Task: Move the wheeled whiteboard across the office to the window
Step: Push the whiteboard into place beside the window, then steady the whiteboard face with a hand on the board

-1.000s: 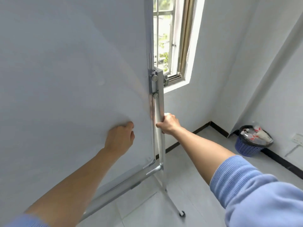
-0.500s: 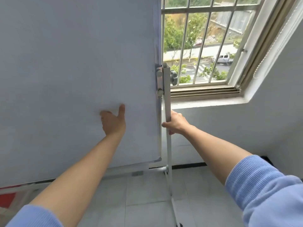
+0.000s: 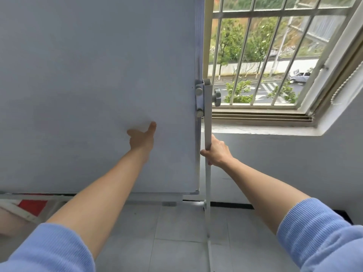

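Observation:
The whiteboard (image 3: 88, 79) fills the left and centre of the view, its blank white face toward me. Its grey metal stand post (image 3: 207, 107) runs down the board's right edge to the floor, with a black knob near the top. My left hand (image 3: 141, 138) lies flat against the board's face, fingers apart and thumb raised. My right hand (image 3: 215, 151) is wrapped around the stand post just below the sill line. The barred window (image 3: 275, 55) is directly behind the board's right side, with its sill (image 3: 261, 129) at hand height.
The white wall (image 3: 284, 169) below the window has a black skirting line. Light tiled floor (image 3: 176, 236) lies under the board. Something red and white (image 3: 29, 208) shows under the board's lower left edge. The stand's cross bar (image 3: 149, 198) runs low along the floor.
The view has swung to face the window squarely and the board now stands close in front of it. My left hand went from a loose fist to a flat palm.

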Motion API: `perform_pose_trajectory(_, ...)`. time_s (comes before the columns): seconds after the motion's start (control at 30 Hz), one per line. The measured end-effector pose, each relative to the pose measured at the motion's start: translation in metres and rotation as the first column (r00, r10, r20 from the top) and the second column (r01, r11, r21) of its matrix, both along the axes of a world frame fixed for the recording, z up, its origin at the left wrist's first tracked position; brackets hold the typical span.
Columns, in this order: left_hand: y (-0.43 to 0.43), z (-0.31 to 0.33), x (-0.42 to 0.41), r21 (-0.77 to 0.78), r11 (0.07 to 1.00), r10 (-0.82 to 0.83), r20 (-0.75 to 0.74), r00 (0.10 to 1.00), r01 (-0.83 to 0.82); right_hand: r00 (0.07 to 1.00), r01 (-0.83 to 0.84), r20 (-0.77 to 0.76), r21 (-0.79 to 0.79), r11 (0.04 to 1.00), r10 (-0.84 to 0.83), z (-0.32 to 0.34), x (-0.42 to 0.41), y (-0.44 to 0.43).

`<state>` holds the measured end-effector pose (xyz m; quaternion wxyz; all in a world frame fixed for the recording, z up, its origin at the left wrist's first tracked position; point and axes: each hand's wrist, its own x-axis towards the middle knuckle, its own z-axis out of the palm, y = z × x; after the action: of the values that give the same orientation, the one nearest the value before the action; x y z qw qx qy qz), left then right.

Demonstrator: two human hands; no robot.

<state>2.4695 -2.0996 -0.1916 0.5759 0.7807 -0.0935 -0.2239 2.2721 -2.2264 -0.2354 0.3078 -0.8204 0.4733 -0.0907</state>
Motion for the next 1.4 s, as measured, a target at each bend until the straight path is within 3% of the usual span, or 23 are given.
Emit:
perform_pose_trajectory(0.2,0.039,0.006,0.008,0.066,0.989,-0.134,0.010,0.991,0.133,0.991,0.101,-0.099,0.048,0.994,-0.096,0.005,-0.005,0.024)
perform_pose_trajectory(0.37,0.114,0.013,0.040,0.096,0.953,-0.285,-0.018,0.958,0.286,0.915,0.196,-0.388,0.195,0.961,-0.108,0.015,0.005,0.085)
perform_pose_trajectory(0.5,0.204,0.021,0.093,0.156,0.934,-0.320,-0.036,0.947,0.321,0.920,0.112,-0.390,0.191,0.975,-0.029,0.015,0.075,0.160)
perform_pose_trajectory(0.7,0.359,0.033,0.223,0.234,0.954,-0.189,-0.011,0.982,0.187,0.945,-0.160,-0.272,0.095,0.982,0.181,0.049,0.240,0.273)
perform_pose_trajectory(0.93,0.503,0.032,0.367,0.249,0.958,0.131,0.052,0.990,-0.140,0.907,-0.371,-0.235,-0.047,0.928,0.350,0.061,0.412,0.353)
perform_pose_trajectory(1.17,0.535,0.020,0.482,0.220,0.921,0.304,0.109,0.946,-0.321,0.852,-0.507,-0.253,-0.179,0.843,0.459,0.033,0.547,0.369)
perform_pose_trajectory(1.4,0.498,0.059,0.592,0.144,0.957,0.191,0.348,0.918,-0.253,0.895,-0.427,-0.274,-0.290,0.857,0.353,0.019,0.631,0.380)
